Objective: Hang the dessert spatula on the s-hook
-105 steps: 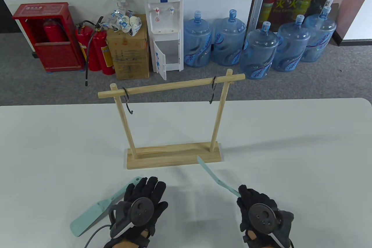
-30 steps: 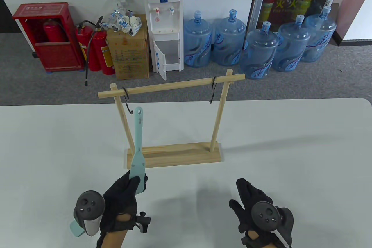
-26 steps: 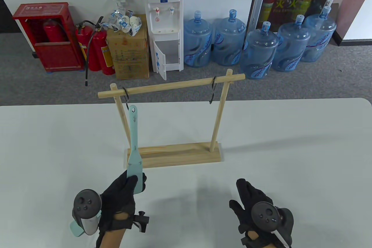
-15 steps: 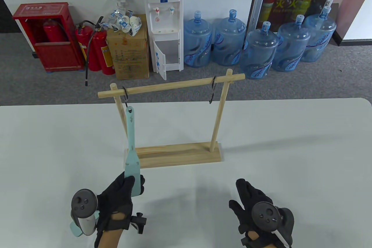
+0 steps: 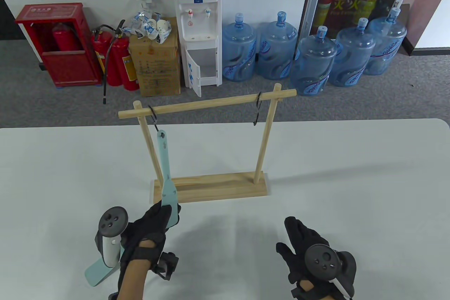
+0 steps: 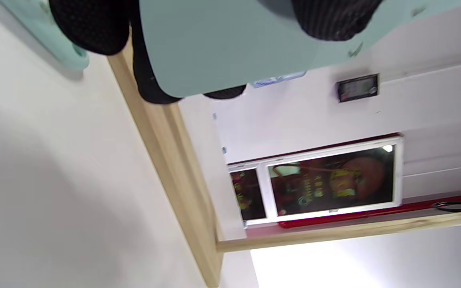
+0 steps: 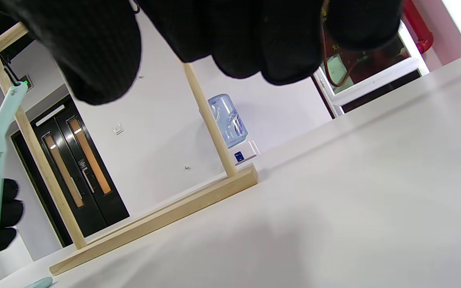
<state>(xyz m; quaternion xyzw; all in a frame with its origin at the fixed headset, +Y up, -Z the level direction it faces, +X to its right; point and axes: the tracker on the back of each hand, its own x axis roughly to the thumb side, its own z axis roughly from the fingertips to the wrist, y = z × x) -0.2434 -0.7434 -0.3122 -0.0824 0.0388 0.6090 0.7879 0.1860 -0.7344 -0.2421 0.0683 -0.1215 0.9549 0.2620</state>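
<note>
The dessert spatula (image 5: 165, 170) hangs slanted from the left s-hook (image 5: 154, 122), its handle hole at the hook's lower curl, while its flat blade is pinched by our left hand (image 5: 151, 231) in front of the rack base. In the left wrist view, gloved fingers (image 6: 334, 18) press on both faces of the mint blade.

Nearest to us, a second mint spatula (image 5: 100, 272) lies flat on the white table (image 5: 351, 180), partly hidden under the left wrist and its tracker. Our right hand (image 5: 309, 254) rests low over the table, well apart from the rack; it holds nothing, the fingers loose and slightly curled.

Further on stands the wooden rack (image 5: 211, 187), with two posts and a crossbar. The left post (image 5: 149, 148) is just beside the spatula handle. A second s-hook (image 5: 257, 110) hangs free near the right post.

Behind the table, on the grey carpet, we see a red fire cabinet (image 5: 59, 43), fire extinguishers (image 5: 117, 61), a cardboard box (image 5: 154, 64), a water dispenser (image 5: 198, 29) and several blue water bottles (image 5: 313, 57).
</note>
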